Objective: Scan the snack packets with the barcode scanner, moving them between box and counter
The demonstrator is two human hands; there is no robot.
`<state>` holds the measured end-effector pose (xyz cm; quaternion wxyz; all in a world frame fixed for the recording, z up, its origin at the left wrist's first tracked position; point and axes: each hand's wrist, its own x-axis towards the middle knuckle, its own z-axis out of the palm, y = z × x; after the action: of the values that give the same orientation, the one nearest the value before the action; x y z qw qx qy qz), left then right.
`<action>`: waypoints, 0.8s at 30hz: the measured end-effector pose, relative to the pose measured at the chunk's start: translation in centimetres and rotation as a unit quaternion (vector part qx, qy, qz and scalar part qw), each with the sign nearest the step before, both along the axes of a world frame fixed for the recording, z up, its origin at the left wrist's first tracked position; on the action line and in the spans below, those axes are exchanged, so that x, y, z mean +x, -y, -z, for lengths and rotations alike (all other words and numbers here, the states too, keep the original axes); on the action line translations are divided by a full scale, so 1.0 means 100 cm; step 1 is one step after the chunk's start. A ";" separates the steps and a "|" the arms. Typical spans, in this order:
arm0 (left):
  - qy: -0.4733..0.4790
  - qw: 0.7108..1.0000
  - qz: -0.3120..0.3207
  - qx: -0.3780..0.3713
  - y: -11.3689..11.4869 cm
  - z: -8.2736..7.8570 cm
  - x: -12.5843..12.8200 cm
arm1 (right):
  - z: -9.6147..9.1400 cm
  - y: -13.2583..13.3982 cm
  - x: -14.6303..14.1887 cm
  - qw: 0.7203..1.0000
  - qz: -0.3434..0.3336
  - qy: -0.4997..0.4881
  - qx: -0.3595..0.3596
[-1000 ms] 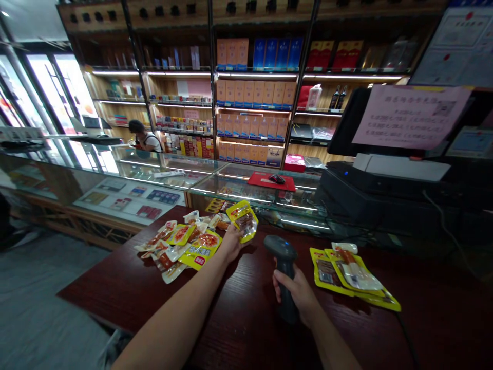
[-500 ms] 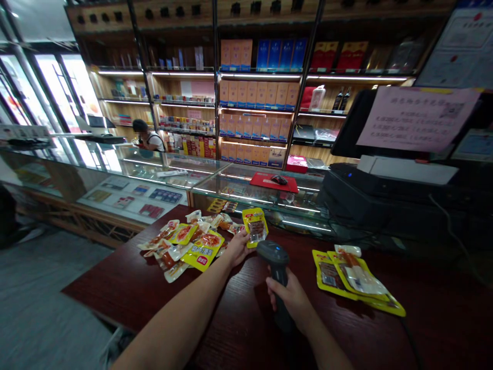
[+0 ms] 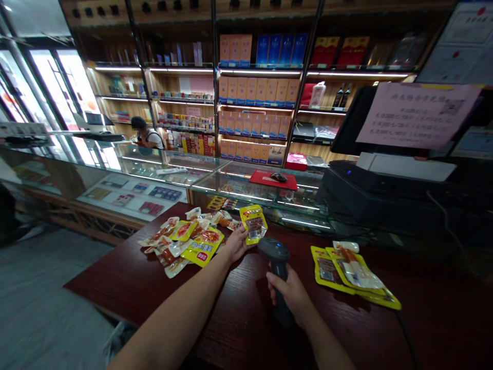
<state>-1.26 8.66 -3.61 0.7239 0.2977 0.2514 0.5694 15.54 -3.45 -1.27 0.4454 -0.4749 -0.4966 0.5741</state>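
Note:
My left hand (image 3: 238,243) grips a yellow snack packet (image 3: 254,224) by its lower left edge and holds it up above the table. A clear window in the packet shows dark brown food and a barcode label. In my right hand (image 3: 289,294) is a black barcode scanner (image 3: 274,250), fingers wrapped round its handle. Its head, with a small blue light, points toward the packet, just below and right of it. Left of my hands lies a pile of snack packets (image 3: 202,249), yellow and clear. On the right several packets (image 3: 358,275) lie stacked, a clear one on top.
The dark red wooden table (image 3: 127,267) meets a glass display counter (image 3: 215,180) behind. On that counter lie a red mat (image 3: 260,177) and a mouse (image 3: 278,177). A black printer (image 3: 339,190) stands at right. Beyond the counter sits a person (image 3: 148,136) before lit shelves.
The yellow packet has tilted slightly in my left hand, its top leaning left. My right hand keeps the scanner in nearly the same place. The view has shifted a little.

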 end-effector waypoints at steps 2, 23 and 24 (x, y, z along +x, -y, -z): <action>0.001 1.000 -0.015 -0.009 -0.002 0.000 0.002 | 0.002 -0.001 -0.001 1.000 -0.004 -0.003 -0.004; -0.101 0.994 0.043 0.004 0.004 -0.017 0.020 | -0.033 0.011 0.025 0.996 0.030 -0.082 0.020; -0.107 0.992 0.060 0.009 0.005 -0.021 0.028 | -0.036 0.012 0.032 0.995 0.036 -0.085 0.026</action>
<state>1.54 8.17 -1.54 0.7230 0.3782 0.3038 0.4919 18.72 -4.63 2.29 0.5186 -0.4306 -0.4539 0.5827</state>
